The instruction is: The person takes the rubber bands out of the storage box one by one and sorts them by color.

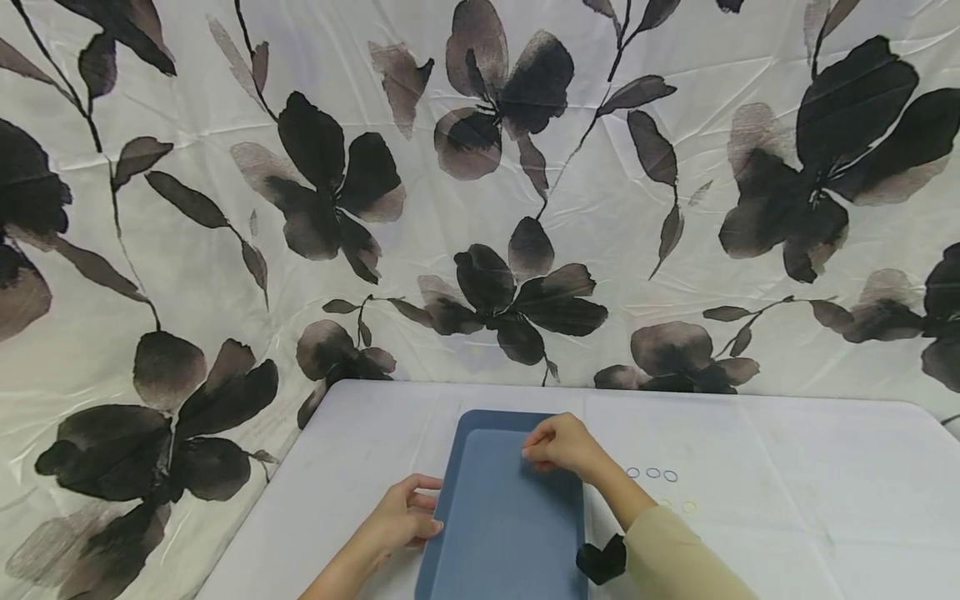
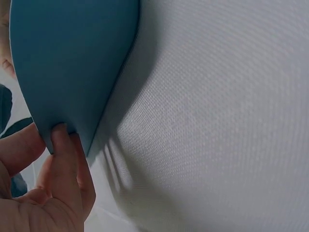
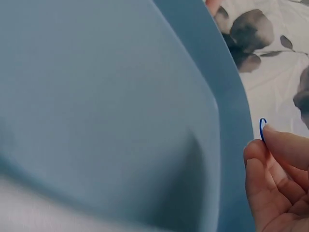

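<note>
A blue rectangular tray [image 1: 510, 525] with a raised rim lies lengthwise on the white table. My left hand [image 1: 401, 517] grips its left rim. In the left wrist view, the thumb and fingers [image 2: 65, 169] of that hand pinch the tray's edge [image 2: 72, 63] from both sides. Over the tray's far right part is my right hand [image 1: 562, 446]. Between its thumb and index finger it pinches a thin blue ring [image 3: 261, 131], seen upright in the right wrist view beside the tray rim [image 3: 236, 116]. The tray's visible inside holds nothing.
Right of the tray, three small dark blue rings [image 1: 633, 477] lie in a row on the white table [image 1: 825, 483]. Closer to me are pale yellow rings [image 1: 689, 512], partly beside my forearm. A floral cloth [image 1: 660, 250] hangs behind the table.
</note>
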Motion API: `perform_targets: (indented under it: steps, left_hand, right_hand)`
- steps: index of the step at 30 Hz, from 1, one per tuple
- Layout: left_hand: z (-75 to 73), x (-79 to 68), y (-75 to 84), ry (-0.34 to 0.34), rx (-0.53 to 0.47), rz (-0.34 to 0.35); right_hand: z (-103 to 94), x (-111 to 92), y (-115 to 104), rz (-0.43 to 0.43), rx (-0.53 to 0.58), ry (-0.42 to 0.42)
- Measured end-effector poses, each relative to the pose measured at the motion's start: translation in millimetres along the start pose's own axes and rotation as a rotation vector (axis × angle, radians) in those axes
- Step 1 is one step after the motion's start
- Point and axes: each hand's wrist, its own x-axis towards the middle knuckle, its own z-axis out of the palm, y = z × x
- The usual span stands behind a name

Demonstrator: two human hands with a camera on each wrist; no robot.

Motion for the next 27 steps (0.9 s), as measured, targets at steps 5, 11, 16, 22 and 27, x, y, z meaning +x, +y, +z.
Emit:
perform_targets:
  steps: [5,11,16,22,27]
  left_hand:
    - [-0.2,-0.4,-0.5,-0.003,-0.013,0.003]
    - [-0.2,-1.0,0.0,-0.002,-0.016,0.0]
    - [-1.5,-1.4,0.8,-0.008,-0.011,0.005]
    - [-3.0,-2.5,0.6,-0.022,-0.006,0.009]
    - [-2.7,-1.8,-0.5,-0.02,-0.006,0.01]
  right_hand:
    - [-14.6,-4.0,1.9,0.008,0.01,0.005]
    - [-35.0,-14.4,3.0,0.02,0.002,0.011]
    - [-51.7,-23.0,5.1,0.055,-0.01,0.044]
    - [-63.4,-32.1,10.0,0.073,-0.021,0.058]
    - [-69.5,-39.2,15.7,0.076,-0.018,0.054]
